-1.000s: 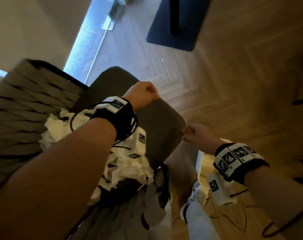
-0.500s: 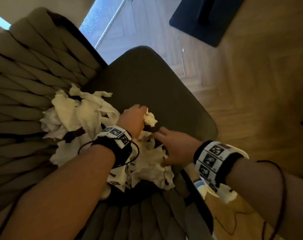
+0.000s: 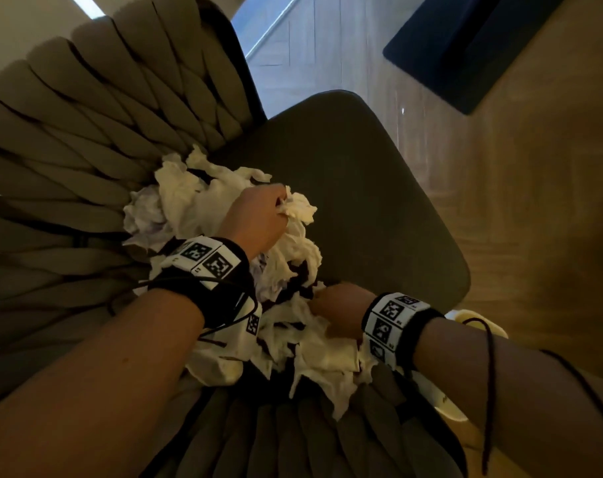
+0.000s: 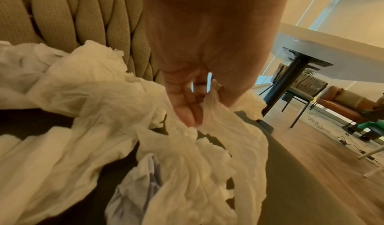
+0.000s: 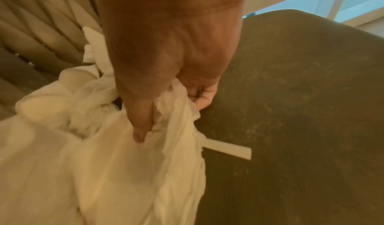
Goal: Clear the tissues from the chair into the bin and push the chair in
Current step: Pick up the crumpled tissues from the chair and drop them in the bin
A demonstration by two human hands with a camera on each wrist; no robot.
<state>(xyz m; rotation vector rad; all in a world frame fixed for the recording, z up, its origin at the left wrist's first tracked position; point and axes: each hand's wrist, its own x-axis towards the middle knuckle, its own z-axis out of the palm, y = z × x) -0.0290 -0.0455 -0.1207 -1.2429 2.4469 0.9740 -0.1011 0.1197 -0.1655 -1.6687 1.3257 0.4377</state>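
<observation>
A heap of crumpled white tissues (image 3: 190, 201) lies at the back of the dark chair seat (image 3: 362, 188), against the woven backrest (image 3: 69, 139). My left hand (image 3: 276, 208) sits on top of the heap and grips a tissue (image 4: 218, 130) between fingers and thumb. Nearer to me, my right hand (image 3: 322, 301) digs into the near side of the heap and clutches a bunch of tissues (image 5: 145, 146). A pale rim (image 3: 479, 322) shows behind my right wrist; I cannot tell whether it is the bin.
Wooden herringbone floor (image 3: 534, 201) lies right of the chair. A dark flat table base (image 3: 465, 53) stands on it at the upper right. In the left wrist view a white tabletop (image 4: 332, 60) on a black leg (image 4: 284, 82) stands beyond the seat. A small white strip (image 5: 226, 148) lies on the seat.
Both hands came down from above the seat edge into the tissue heap and closed on tissues. The view dropped closer to the chair.
</observation>
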